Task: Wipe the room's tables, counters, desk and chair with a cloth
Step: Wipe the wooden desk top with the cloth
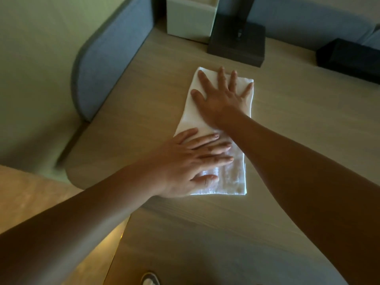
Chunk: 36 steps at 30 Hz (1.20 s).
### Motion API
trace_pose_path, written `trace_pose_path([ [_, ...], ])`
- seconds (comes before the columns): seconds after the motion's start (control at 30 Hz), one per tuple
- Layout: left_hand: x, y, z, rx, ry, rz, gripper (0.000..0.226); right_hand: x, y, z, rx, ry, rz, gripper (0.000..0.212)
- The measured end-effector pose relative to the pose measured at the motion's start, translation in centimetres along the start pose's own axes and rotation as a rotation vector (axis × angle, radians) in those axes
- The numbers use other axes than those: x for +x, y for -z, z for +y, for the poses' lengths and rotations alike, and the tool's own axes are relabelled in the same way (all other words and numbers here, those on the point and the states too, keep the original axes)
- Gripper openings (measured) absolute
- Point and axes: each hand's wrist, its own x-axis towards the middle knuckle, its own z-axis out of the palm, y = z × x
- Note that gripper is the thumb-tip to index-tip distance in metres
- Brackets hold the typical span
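A white folded cloth lies flat on the light wooden table. My left hand presses flat on the cloth's near end, fingers together and pointing right. My right hand lies flat on its far end, fingers spread and pointing away from me. Neither hand grips the cloth; both palms rest on top. My forearms cover part of the table in front.
A white box and a dark square lamp base stand at the table's back edge, with a black box at the far right. A grey-blue upholstered chair back sits left of the table. A shoe shows below.
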Motion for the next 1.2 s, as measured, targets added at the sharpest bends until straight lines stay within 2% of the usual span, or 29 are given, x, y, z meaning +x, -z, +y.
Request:
trace_pose_path([
  [0.1, -2.7, 0.4, -1.3, -0.071, 0.078, 0.031, 0.053, 1.1, -0.2, -3.5, 0.000, -0.014, 0.009, 0.070],
  [0.33, -7.8, 0.7, -3.0, -0.042, 0.231, 0.096, 0.052, 2.8, -0.2, -9.5, 0.018, -0.053, 0.008, 0.070],
  [0.63, -11.4, 1.5, -5.1, -0.072, 0.421, 0.105, 0.052, 3.7, -0.4, -16.0, 0.057, 0.036, 0.054, 0.067],
  [0.83, -9.7, 2.0, -6.1, -0.052, 0.493, 0.379, 0.039, 4.1, -0.7, -18.1, 0.105, 0.037, 0.081, 0.066],
  [1.03, -9.6, 0.0, -6.1, 0.077, 0.625, 0.225, 0.066, 4.2, -0.5, -17.9, 0.119, 0.053, 0.032, 0.067],
  [1.2, -10.3, -0.7, -5.1, 0.101, 0.633, 0.189, 0.069, 3.1, -0.5, -17.9, 0.089, 0.074, 0.023, 0.068],
])
